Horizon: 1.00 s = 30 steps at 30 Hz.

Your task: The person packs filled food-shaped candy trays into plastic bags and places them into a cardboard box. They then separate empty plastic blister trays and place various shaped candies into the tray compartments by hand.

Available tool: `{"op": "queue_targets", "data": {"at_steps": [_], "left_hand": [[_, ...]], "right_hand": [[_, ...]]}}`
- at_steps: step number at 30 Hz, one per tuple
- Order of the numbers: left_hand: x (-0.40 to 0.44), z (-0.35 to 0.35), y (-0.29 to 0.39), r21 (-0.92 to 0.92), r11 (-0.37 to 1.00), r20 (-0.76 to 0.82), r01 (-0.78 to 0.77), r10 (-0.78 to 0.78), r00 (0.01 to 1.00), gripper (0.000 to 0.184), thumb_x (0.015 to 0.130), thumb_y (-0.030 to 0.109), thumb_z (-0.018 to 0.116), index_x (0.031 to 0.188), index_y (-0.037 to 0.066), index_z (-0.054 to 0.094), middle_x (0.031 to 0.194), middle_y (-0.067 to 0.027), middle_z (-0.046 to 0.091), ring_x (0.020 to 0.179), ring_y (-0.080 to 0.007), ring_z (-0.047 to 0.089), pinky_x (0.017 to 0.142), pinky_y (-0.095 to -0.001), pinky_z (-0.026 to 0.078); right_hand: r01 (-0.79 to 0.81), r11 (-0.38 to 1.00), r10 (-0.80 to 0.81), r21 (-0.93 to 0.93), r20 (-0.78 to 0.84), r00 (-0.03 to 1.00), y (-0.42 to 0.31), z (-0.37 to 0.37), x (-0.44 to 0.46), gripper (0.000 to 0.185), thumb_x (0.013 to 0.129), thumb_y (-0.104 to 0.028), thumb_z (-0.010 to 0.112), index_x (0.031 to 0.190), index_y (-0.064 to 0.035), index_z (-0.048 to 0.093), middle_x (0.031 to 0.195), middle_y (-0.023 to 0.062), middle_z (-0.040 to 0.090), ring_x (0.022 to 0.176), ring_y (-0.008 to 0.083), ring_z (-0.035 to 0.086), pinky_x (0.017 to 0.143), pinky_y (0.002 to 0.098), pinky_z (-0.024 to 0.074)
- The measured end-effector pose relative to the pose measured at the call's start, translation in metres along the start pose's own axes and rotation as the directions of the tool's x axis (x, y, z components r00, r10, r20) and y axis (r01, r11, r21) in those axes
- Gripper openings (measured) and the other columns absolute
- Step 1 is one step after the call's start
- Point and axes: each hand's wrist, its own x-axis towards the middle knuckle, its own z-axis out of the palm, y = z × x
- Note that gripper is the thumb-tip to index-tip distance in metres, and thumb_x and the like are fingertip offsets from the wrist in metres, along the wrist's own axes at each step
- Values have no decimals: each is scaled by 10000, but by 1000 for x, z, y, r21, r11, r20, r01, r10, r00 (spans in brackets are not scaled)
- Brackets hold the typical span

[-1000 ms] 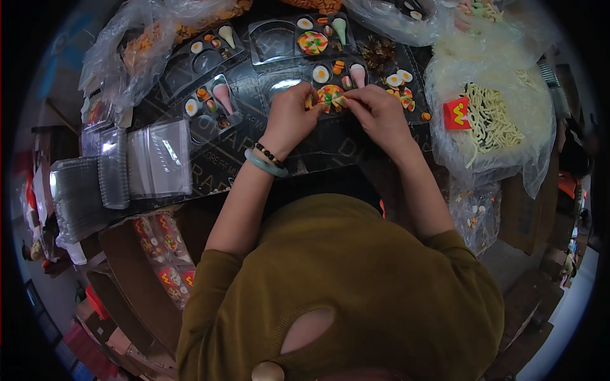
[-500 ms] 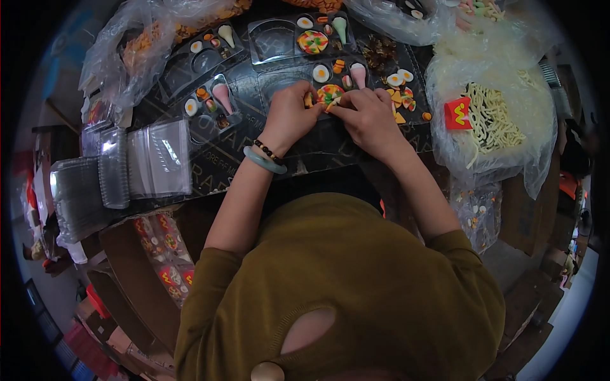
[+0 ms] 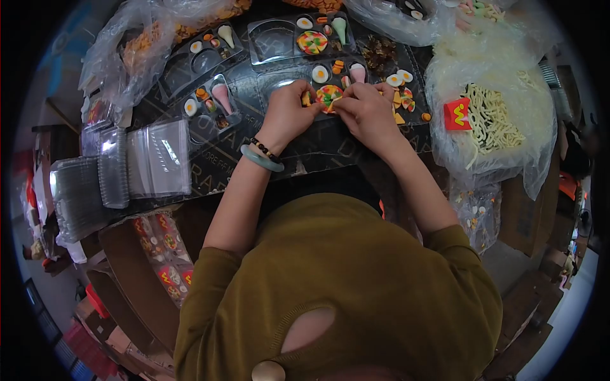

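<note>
A small toy pizza [image 3: 329, 98] of red, green and yellow wedges lies in a clear plastic tray [image 3: 272, 79], between my two hands. My left hand [image 3: 289, 115] is closed at its left side, with yellow-orange toy pizza slices [image 3: 306, 99] between thumb and fingers. My right hand [image 3: 370, 114] has its thumb and forefinger pinched at the pizza's right edge; what the fingertips hold is mostly hidden. In the same tray are a toy fried egg [image 3: 321, 74], a toy burger [image 3: 337, 66] and a pink cone-shaped piece [image 3: 358, 73]. Loose toy slices [image 3: 407, 100] lie beyond my right hand.
Other filled trays [image 3: 273, 43] stand behind and to the left. Stacked clear lids [image 3: 159, 159] lie at the left edge. A plastic bag [image 3: 445, 159] of pale toy fries [image 3: 495, 127] with a red fry box [image 3: 457, 114] sits at right. Orange pieces fill a bag [image 3: 105, 70] back left.
My right fingertips have shifted slightly right along the pizza's edge, and its lower right part shows more. My left hand stays almost in place, still holding the slices.
</note>
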Motion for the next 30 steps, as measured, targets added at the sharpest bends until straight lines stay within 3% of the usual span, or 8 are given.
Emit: {"op": "queue_targets", "data": {"at_steps": [11,14,16,18,19,25,26,30], "left_hand": [[-2,3,-4,68,988,-33,-140,142,989,263,752,142,752,981,27,694,833,-138,658,696,-210,621,657,-306,498],[-15,-13,-6,-414,908,93,61,-25,995,370,858,94,648,1212,2,595,878,-63,668,701,-102,579,619,-220,463],[-23,-28,-6,-683,701,228,204,-60,972,513,930,63,557,1405,-23,383,999,-45,659,712,-46,557,571,-151,414],[-37,-47,-8,-797,580,194,170,-21,981,562,925,50,559,1428,-29,321,959,-73,673,735,-57,599,538,-159,426],[-42,-52,-11,-829,539,160,150,-29,987,567,927,57,574,1423,-25,312,932,-73,672,724,-64,623,496,-146,404],[-75,-91,-23,-751,644,15,147,-206,978,347,859,72,687,1170,-24,566,775,-52,667,655,-77,652,468,-142,394],[-80,-95,-23,-727,673,-73,134,-271,960,226,820,80,735,1006,-17,653,733,-27,656,618,-55,620,476,-151,404],[-97,-109,-40,-725,688,-232,34,-291,928,122,814,83,742,874,-11,694,742,4,646,565,-23,521,509,-166,402]], "right_hand": [[-29,999,32,-35,85,996,4,-12,5,153,738,-191,742,873,-128,707,849,4,585,879,190,584,859,399,313],[-68,997,69,43,-6,998,-2,-11,14,189,779,-167,709,961,-115,706,931,14,633,896,191,602,864,399,305],[-109,948,103,298,36,994,-9,-6,24,222,824,-152,685,1029,-68,690,945,46,638,873,181,607,855,350,358],[-165,801,132,575,99,986,-27,5,39,232,845,-145,676,1052,-41,681,938,65,635,849,175,605,818,310,405],[-196,723,127,663,152,980,-37,11,46,242,873,-136,657,1080,-11,666,952,76,635,837,146,599,737,246,447],[-342,448,-8,826,386,922,-73,49,82,202,891,-115,642,1046,11,671,916,35,656,808,82,586,710,229,465],[-388,399,-7,830,427,904,-82,51,86,197,892,-112,641,1041,15,670,895,26,658,793,74,582,705,225,465],[-463,408,-39,787,521,853,-107,64,105,143,884,-90,652,983,12,646,858,9,653,777,53,582,697,206,466]]}}
